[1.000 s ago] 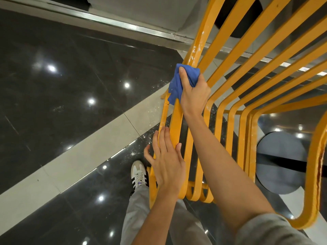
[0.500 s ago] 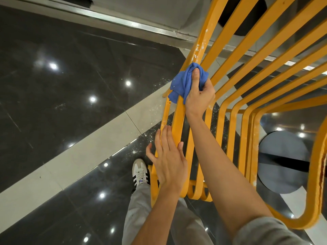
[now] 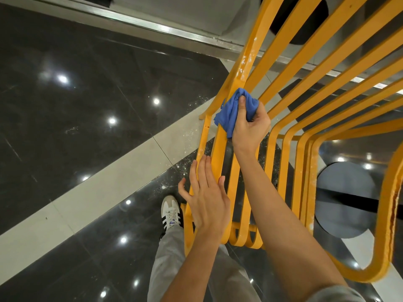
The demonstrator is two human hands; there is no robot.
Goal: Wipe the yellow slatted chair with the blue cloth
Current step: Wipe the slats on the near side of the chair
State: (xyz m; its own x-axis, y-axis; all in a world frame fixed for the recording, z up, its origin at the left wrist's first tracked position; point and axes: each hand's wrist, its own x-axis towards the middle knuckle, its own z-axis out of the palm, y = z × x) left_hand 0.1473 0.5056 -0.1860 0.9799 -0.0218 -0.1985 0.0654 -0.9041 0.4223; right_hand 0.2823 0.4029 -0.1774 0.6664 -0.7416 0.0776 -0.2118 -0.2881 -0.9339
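The yellow slatted chair (image 3: 305, 88) fills the right half of the head view, its curved slats running from the upper right down to a bend near my legs. My right hand (image 3: 250, 127) presses the bunched blue cloth (image 3: 231, 112) against the leftmost slat, thumb on top of the cloth. White dusty specks mark that slat just above the cloth. My left hand (image 3: 207, 199) lies flat with fingers spread on the lower part of the leftmost slats, holding nothing.
Glossy black floor tiles (image 3: 76, 105) with a pale grey strip (image 3: 98, 192) lie to the left, sprinkled with white dust near the chair. My shoe (image 3: 171, 212) and grey trouser leg stand below the chair. A round grey base (image 3: 344, 199) shows through the slats at right.
My right hand has slid the blue cloth a little farther up along the leftmost slat. My left hand stays flat on the lower slats.
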